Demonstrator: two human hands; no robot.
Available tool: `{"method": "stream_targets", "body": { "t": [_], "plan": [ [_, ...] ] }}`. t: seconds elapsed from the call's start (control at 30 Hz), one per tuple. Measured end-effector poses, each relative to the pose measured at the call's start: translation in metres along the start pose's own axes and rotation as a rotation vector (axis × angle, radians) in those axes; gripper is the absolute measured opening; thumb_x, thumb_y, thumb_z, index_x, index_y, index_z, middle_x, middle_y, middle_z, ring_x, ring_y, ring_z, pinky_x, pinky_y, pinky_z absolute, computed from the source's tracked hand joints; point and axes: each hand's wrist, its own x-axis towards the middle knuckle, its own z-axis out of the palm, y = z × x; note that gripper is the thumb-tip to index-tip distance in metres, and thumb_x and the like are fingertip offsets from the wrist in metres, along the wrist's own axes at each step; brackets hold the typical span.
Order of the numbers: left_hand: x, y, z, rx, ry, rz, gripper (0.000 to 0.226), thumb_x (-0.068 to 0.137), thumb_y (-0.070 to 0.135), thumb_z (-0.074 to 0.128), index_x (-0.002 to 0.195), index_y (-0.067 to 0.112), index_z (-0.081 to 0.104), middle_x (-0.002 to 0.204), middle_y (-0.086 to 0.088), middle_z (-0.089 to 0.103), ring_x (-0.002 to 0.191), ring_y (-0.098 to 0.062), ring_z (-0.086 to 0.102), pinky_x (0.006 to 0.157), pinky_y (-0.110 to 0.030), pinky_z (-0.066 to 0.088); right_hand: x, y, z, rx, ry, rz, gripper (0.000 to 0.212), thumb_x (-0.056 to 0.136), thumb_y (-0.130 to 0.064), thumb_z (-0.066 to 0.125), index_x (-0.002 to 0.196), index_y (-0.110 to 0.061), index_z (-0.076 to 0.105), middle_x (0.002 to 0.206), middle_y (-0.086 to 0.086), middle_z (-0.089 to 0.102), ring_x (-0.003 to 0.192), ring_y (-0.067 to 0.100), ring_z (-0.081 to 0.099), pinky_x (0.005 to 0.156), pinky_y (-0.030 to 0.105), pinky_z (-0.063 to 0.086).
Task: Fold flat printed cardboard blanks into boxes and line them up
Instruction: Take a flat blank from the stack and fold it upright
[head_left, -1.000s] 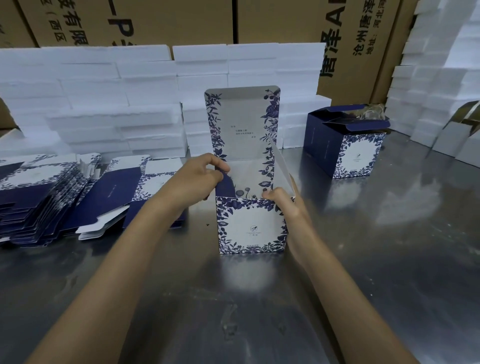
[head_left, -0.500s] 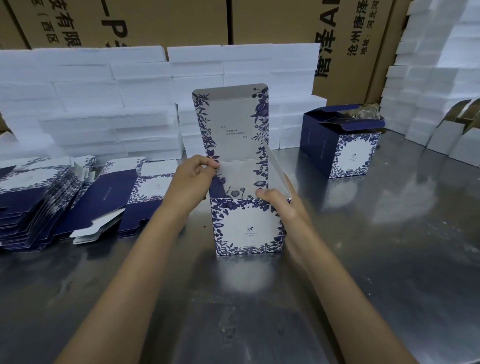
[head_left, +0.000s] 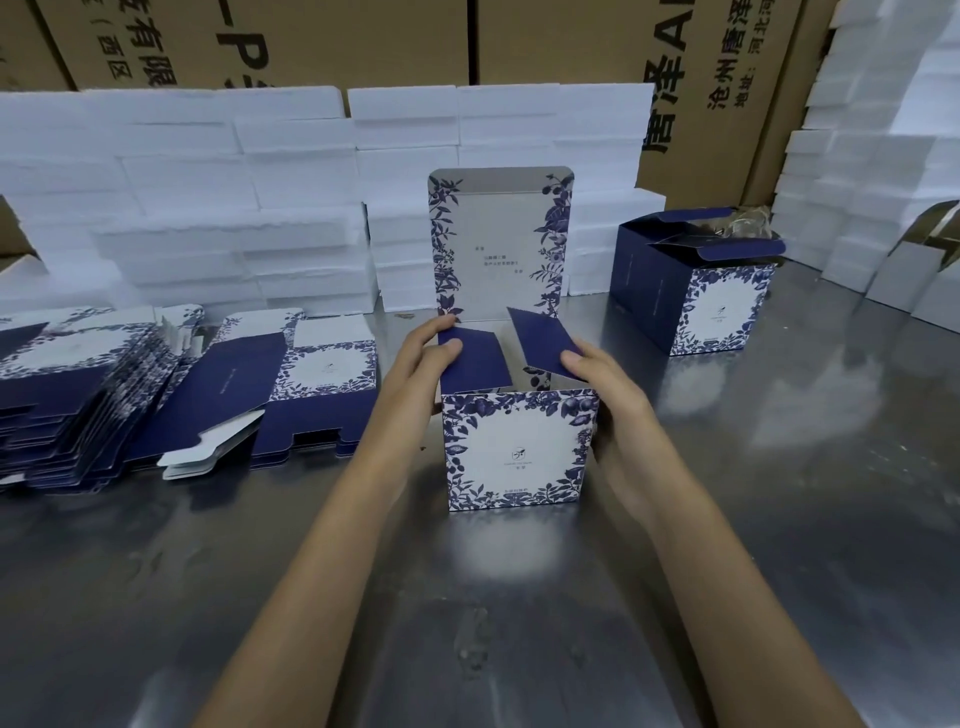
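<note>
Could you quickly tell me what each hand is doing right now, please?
Left hand: pinches the box's left side flap.
Right hand: pinches the right side flap.

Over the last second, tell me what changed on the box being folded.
Both navy side flaps have swung inward over the box opening: the left hand now pinches the left flap, the right hand the right flap. The tall lid stays upright; the flat blanks and finished box are unmoved.
</note>
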Motion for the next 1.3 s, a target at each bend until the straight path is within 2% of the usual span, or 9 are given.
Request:
{"method": "stream_targets", "body": {
  "t": [0.13, 0.3, 0.37, 0.47, 0.8, 0.93, 1.13, 1.23, 1.3],
  "plan": [
    [-0.001, -0.002, 0.001, 0.005, -0.005, 0.018, 0.025, 0.099, 0.036, 0.056, 0.119, 0.049, 0.064, 0.116, 0.024, 0.068, 0.111, -0.006, 0.067, 0.099, -0.034, 0.051, -0.001, -0.004, -0.005, -0.208, 0.161, -0.020, 0.065, 0.057, -0.060, 0.078, 0.096, -0.009, 0.066, 0.087, 0.002, 0.072, 0.079, 0.015, 0.068, 0.082, 0.038, 0.049],
    [-0.003, -0.001, 0.004, -0.010, 0.012, 0.013, 0.026, 0.099, 0.034, 0.057, 0.120, 0.047, 0.065, 0.127, 0.013, 0.065, 0.118, -0.010, 0.063, 0.110, -0.042, 0.044, -0.001, -0.017, -0.009, -0.229, 0.050, -0.042, 0.023, 0.078, -0.033, 0.074, 0.071, -0.012, 0.075, 0.077, 0.009, 0.075, 0.071, 0.024, 0.068, 0.074, 0.033, 0.053],
    [-0.004, 0.000, 0.003, -0.017, 0.006, 0.009, 0.026, 0.099, 0.034, 0.058, 0.120, 0.047, 0.065, 0.127, 0.010, 0.066, 0.116, -0.011, 0.064, 0.108, -0.041, 0.046, 0.004, -0.028, -0.012, -0.339, 0.022, -0.044, 0.045, 0.088, -0.019, 0.070, 0.046, -0.019, 0.053, 0.050, -0.002, 0.047, 0.047, 0.017, 0.043, 0.052, 0.025, 0.037],
    [-0.004, 0.000, 0.002, -0.027, 0.008, 0.015, 0.026, 0.098, 0.032, 0.059, 0.119, 0.046, 0.066, 0.123, 0.007, 0.068, 0.110, -0.011, 0.068, 0.097, -0.033, 0.052, 0.011, -0.047, -0.016, -0.502, -0.066, 0.018, 0.066, 0.097, -0.013, 0.062, 0.040, -0.027, 0.032, 0.049, -0.010, 0.020, 0.043, 0.011, 0.018, 0.043, 0.020, 0.020],
    [-0.001, -0.002, -0.003, -0.041, -0.001, 0.017, 0.027, 0.095, 0.031, 0.061, 0.116, 0.046, 0.068, 0.118, 0.007, 0.071, 0.108, -0.016, 0.069, 0.093, -0.034, 0.053, 0.032, -0.069, -0.008, -0.729, -0.171, 0.078, 0.068, 0.103, -0.024, 0.058, 0.042, -0.027, 0.029, 0.046, -0.008, 0.022, 0.041, 0.013, 0.019, 0.045, 0.024, 0.022],
    [-0.001, -0.001, -0.008, -0.035, -0.022, 0.013, 0.032, 0.085, 0.037, 0.063, 0.115, 0.046, 0.069, 0.113, 0.005, 0.073, 0.106, -0.016, 0.070, 0.094, -0.037, 0.052, 0.036, -0.069, -0.005, -0.704, -0.099, 0.078, 0.061, 0.099, -0.044, 0.062, 0.051, -0.025, 0.030, 0.047, -0.006, 0.026, 0.039, 0.013, 0.023, 0.041, 0.020, 0.023],
    [-0.003, -0.001, -0.014, -0.131, 0.019, 0.019, 0.036, 0.079, 0.031, 0.070, 0.114, 0.041, 0.070, 0.125, 0.004, 0.069, 0.111, -0.020, 0.069, 0.094, -0.039, 0.054, 0.039, -0.058, 0.000, -0.669, -0.155, 0.051, 0.046, 0.103, -0.030, 0.058, 0.062, -0.019, 0.042, 0.057, 0.000, 0.035, 0.046, 0.012, 0.031, 0.044, 0.020, 0.028],
    [-0.001, -0.003, -0.013, -0.211, 0.105, 0.055, 0.044, 0.088, 0.012, 0.071, 0.120, 0.040, 0.058, 0.115, 0.013, 0.072, 0.113, -0.020, 0.068, 0.095, -0.039, 0.055, 0.041, -0.055, 0.002, -0.691, -0.049, 0.007, 0.035, 0.096, -0.045, 0.066, 0.080, -0.016, 0.054, 0.076, 0.004, 0.056, 0.063, 0.017, 0.051, 0.057, 0.024, 0.042],
    [-0.001, -0.003, -0.013, -0.204, 0.115, 0.071, 0.053, 0.090, 0.008, 0.069, 0.128, 0.042, 0.054, 0.118, 0.013, 0.069, 0.117, -0.018, 0.065, 0.098, -0.037, 0.053, 0.044, -0.050, 0.004, -0.581, 0.000, -0.059, 0.015, 0.095, -0.037, 0.067, 0.097, -0.023, 0.063, 0.098, -0.003, 0.069, 0.088, 0.016, 0.067, 0.075, 0.027, 0.050]
  ]
}}
